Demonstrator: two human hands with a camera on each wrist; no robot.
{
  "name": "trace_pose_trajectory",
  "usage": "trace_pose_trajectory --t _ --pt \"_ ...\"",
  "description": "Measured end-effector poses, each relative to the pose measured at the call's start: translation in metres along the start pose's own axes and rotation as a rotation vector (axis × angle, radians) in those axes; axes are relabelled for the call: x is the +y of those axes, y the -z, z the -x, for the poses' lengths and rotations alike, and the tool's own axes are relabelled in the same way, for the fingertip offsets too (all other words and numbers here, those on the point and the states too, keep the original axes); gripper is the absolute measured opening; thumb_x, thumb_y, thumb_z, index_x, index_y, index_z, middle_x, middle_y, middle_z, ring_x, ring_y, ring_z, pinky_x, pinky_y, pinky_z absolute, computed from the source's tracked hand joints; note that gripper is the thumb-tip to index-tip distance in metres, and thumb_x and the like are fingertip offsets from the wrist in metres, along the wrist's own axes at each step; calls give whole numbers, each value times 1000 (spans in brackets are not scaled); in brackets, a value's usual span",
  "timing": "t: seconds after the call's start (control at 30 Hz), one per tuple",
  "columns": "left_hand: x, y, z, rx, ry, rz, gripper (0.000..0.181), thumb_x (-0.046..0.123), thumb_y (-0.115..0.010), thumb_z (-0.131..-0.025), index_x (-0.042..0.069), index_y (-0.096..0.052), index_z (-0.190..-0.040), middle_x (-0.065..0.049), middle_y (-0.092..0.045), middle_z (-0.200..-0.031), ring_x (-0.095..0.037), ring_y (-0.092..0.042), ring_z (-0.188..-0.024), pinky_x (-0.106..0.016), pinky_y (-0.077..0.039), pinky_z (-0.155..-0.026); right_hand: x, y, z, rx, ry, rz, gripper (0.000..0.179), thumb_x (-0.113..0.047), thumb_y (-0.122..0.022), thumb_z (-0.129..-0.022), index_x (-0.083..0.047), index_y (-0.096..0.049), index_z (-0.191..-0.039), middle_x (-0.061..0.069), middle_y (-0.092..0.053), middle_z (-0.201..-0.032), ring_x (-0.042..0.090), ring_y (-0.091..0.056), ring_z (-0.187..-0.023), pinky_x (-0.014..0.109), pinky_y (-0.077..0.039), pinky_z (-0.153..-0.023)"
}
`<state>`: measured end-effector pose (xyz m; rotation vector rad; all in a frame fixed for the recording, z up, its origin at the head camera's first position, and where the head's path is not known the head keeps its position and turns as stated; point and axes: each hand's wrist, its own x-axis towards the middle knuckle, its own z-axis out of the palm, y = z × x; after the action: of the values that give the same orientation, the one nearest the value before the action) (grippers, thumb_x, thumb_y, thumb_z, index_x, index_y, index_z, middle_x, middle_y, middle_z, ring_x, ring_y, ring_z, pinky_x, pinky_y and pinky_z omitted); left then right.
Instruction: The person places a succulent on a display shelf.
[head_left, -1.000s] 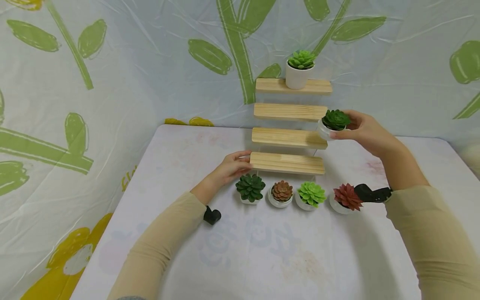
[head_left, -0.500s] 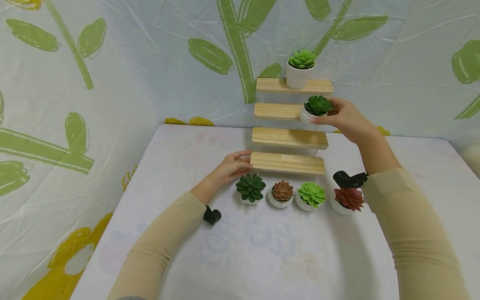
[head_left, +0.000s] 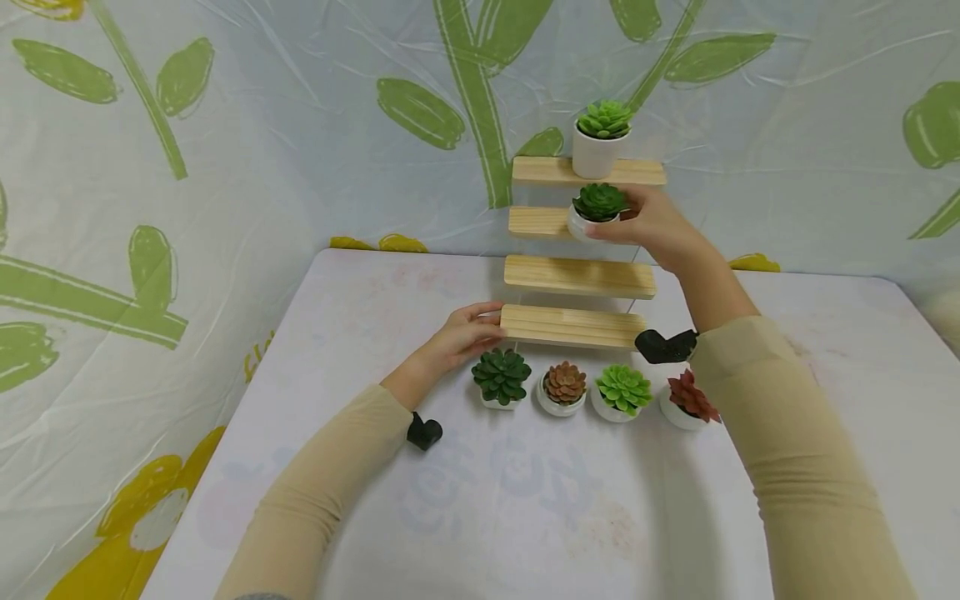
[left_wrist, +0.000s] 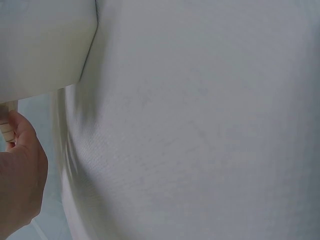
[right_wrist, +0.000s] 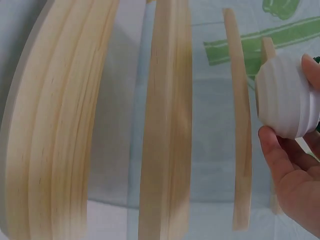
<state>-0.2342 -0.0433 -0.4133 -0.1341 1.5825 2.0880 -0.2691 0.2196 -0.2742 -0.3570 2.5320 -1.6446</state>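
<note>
In the head view my right hand [head_left: 654, 221] grips a dark green potted succulent [head_left: 600, 204] by its white pot, over the second tier [head_left: 536, 222] from the top of a four-tier wooden plant stand. The right wrist view shows thumb and fingers around the ribbed white pot [right_wrist: 284, 97], its base close to that tier's edge. My left hand [head_left: 463, 335] holds the left end of the lowest tier [head_left: 573, 325]. On the top tier [head_left: 540, 170] a light green succulent [head_left: 602, 137] stands in a tall white pot.
Along the stand's front, on the white-covered table [head_left: 525, 533], stand a dark green succulent [head_left: 501, 375], a brown one [head_left: 564, 383], a bright green one [head_left: 624, 389] and a red one [head_left: 692, 396] partly behind the right sleeve. A leaf-patterned cloth [head_left: 315, 125] hangs behind.
My right hand has carried the dark green succulent left and up, from beside the third tier to over the second tier from the top. My left hand has stayed in place.
</note>
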Motion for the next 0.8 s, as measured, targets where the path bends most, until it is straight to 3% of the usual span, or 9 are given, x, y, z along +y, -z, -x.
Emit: trace_pose_trajectory --t 0.5,0.8 --pt "-2 0 -1 7 -6 -23 57 -16 -54 -85 4 -44 -137 -20 -48 -133 -24 -53 -106 -37 -41 -96 -10 -30 -18 62 -103 -29 65 -16 -71 -83 -7 -40 -139 0 -50 -115 12 -48 -96 33 -45 -87" --pt "0 0 1 7 -2 -15 57 -16 -54 -85 4 -44 -137 -20 -47 -133 -23 -54 -102 -33 -44 -90 -12 -44 -26 123 -127 -109 65 -18 -72 -82 -8 -41 -139 3 -51 -119 11 -50 -91 31 -45 -81"
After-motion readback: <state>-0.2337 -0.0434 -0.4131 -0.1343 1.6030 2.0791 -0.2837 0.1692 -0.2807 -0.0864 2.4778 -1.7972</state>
